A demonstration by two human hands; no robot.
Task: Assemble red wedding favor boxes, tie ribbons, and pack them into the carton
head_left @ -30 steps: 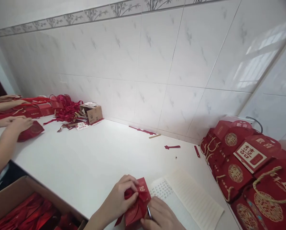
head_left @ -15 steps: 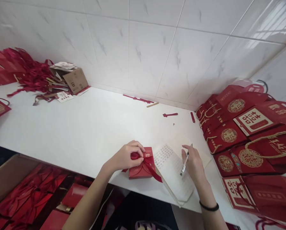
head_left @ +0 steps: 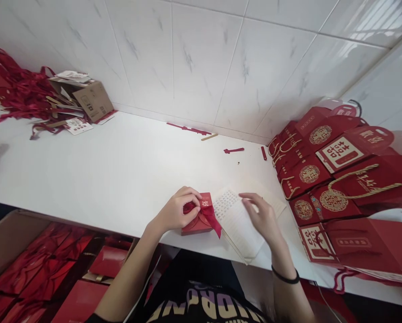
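A small red gift box (head_left: 201, 226) sits near the front edge of the white table. My left hand (head_left: 181, 208) rests over its left side, thumb and fingers pinched on a dark red ribbon (head_left: 213, 220) tied across it. One ribbon end trails over the box's right side; the part inside the grip is mostly hidden. Just right of the box lies an open notebook (head_left: 239, 231) with rows of small marks on its pages. Above the notebook hovers my right hand (head_left: 263, 217), its fingers apart and no object visible in it. No pen shows now.
Red gift bags (head_left: 335, 197) with gold handles are stacked on the right. At the back left, a cardboard box (head_left: 93, 101) stands beside a heap of red ribbons (head_left: 26, 92). Ribbon scraps (head_left: 189, 128) lie along the wall. Below the table edge, an open carton (head_left: 6, 240) holds red boxes.
The camera view has shifted a little. My right hand has moved left toward the gift box, and the pen seen by it is out of sight. My left hand keeps its pinch on the ribbon.
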